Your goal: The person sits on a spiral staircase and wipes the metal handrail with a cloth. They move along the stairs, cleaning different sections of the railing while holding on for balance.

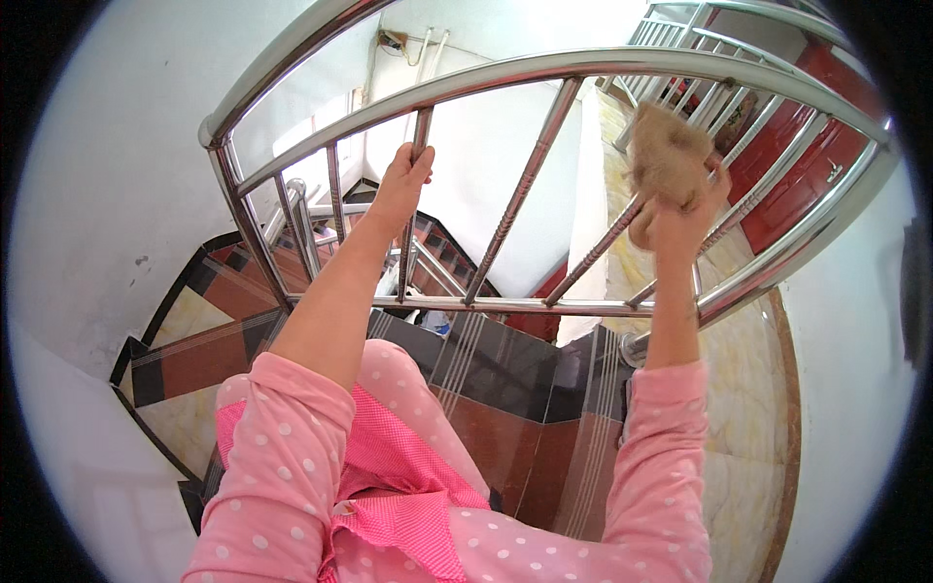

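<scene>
My left hand (403, 181) is wrapped around an upright metal baluster (422, 130) of the stair railing, just below the handrail. A brown cloth (667, 157), slightly blurred, is in my right hand (681, 218). It is at a slanting baluster (594, 262) further right; whether it presses on the metal is hard to tell. The curved, shiny handrail (503, 80) runs above both hands. Along the bottom of the balusters goes a lower rail (510, 306).
Red and black tiled steps (503, 437) lie under me and wind down at the left. Beyond the railing are a marbled landing floor (619, 189), a red door (809, 182) and a second railing (700, 44). White walls (109, 182) stand at both sides.
</scene>
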`<state>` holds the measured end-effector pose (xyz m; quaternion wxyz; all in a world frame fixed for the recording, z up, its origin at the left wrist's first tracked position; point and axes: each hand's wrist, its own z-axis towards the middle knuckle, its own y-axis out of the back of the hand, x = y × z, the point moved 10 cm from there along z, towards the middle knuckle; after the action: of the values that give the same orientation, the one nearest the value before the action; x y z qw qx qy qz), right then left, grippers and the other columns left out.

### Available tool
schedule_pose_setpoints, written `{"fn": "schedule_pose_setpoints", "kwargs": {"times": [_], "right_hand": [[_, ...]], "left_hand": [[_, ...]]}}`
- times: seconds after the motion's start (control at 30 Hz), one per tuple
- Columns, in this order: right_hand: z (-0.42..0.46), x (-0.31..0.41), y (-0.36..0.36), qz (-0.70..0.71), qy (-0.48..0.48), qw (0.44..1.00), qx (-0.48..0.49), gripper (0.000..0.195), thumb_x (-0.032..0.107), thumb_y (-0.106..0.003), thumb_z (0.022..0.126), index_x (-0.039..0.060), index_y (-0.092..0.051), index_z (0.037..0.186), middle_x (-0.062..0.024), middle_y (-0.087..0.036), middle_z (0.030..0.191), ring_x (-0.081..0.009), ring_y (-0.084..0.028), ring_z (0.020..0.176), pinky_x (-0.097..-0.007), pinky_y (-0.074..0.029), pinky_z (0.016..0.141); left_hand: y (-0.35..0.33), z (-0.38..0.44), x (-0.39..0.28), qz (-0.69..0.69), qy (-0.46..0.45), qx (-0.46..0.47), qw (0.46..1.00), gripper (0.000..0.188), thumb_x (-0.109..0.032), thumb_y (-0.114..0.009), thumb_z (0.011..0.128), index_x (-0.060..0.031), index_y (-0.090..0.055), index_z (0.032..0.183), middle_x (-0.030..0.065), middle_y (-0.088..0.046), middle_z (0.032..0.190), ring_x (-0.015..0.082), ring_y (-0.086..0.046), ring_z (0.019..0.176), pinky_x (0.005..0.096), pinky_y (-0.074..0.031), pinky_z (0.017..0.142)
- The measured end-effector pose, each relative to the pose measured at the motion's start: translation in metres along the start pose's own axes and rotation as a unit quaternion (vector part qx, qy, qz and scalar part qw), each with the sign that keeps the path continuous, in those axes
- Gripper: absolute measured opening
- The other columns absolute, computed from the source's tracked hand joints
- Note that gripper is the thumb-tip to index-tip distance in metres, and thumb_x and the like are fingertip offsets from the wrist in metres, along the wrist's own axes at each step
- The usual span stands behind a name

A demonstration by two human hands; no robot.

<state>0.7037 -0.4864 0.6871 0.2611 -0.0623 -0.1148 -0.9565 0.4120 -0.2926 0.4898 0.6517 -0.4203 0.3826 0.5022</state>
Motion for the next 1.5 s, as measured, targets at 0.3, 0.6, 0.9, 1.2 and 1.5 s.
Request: {"fn": "schedule_pose_setpoints", "kwargs": {"times": [0.3, 0.6, 0.9, 1.2, 1.5], "right_hand": [[-0.078, -0.120, -0.032, 0.313, -0.408, 0.858, -0.009, 0.045, 0.006, -0.062, 0.081, 0.0003, -0.047, 0.123, -0.0081, -0.052, 0.113, -0.0191, -0.054, 0.102, -0.0313, -0.045, 0.087], [-0.273, -0.146, -0.043, 0.249, -0.549, 0.795, 0.070, 0.043, 0.014, -0.066, 0.083, 0.0000, -0.048, 0.120, -0.0062, -0.053, 0.106, -0.0161, -0.053, 0.096, -0.0305, -0.047, 0.081], [-0.056, -0.033, -0.015, 0.140, -0.107, 0.983, 0.052, 0.064, 0.007, -0.056, 0.075, 0.0001, -0.037, 0.136, -0.0179, -0.038, 0.137, -0.0250, -0.038, 0.127, -0.0380, -0.026, 0.108], [-0.035, 0.023, -0.027, -0.158, 0.047, 0.986, 0.041, 0.050, 0.000, -0.071, 0.065, 0.0131, -0.062, 0.113, -0.0215, -0.025, 0.138, -0.0426, -0.029, 0.127, -0.0469, -0.028, 0.106], [-0.259, -0.018, -0.055, -0.217, -0.025, 0.942, 0.255, 0.045, -0.002, -0.071, 0.059, 0.0076, -0.066, 0.103, -0.0159, -0.041, 0.111, -0.0380, -0.040, 0.106, -0.0439, -0.036, 0.094]], "left_hand": [[-0.002, -0.002, -0.001, -0.007, -0.001, 0.001, 1.000, 0.031, -0.038, -0.054, 0.094, -0.0078, -0.049, 0.094, -0.0004, -0.047, 0.079, 0.0112, -0.044, 0.076, 0.0270, -0.039, 0.074], [0.000, -0.002, 0.002, 0.006, 0.015, -0.003, 1.000, 0.033, -0.040, -0.055, 0.093, -0.0074, -0.049, 0.094, -0.0001, -0.047, 0.081, 0.0114, -0.044, 0.077, 0.0268, -0.039, 0.075], [-0.001, -0.001, 0.001, 0.010, 0.005, 0.014, 1.000, 0.031, -0.038, -0.052, 0.094, -0.0080, -0.050, 0.099, 0.0011, -0.048, 0.083, 0.0131, -0.045, 0.080, 0.0288, -0.039, 0.078], [-0.001, -0.001, 0.000, -0.013, 0.012, 0.007, 1.000, 0.032, -0.040, -0.055, 0.093, -0.0083, -0.049, 0.097, -0.0001, -0.047, 0.082, 0.0116, -0.044, 0.078, 0.0273, -0.039, 0.077], [-0.004, -0.001, 0.003, -0.014, 0.020, 0.015, 1.000, 0.033, -0.041, -0.055, 0.093, -0.0083, -0.049, 0.098, 0.0001, -0.047, 0.084, 0.0117, -0.044, 0.081, 0.0276, -0.039, 0.080]]}}
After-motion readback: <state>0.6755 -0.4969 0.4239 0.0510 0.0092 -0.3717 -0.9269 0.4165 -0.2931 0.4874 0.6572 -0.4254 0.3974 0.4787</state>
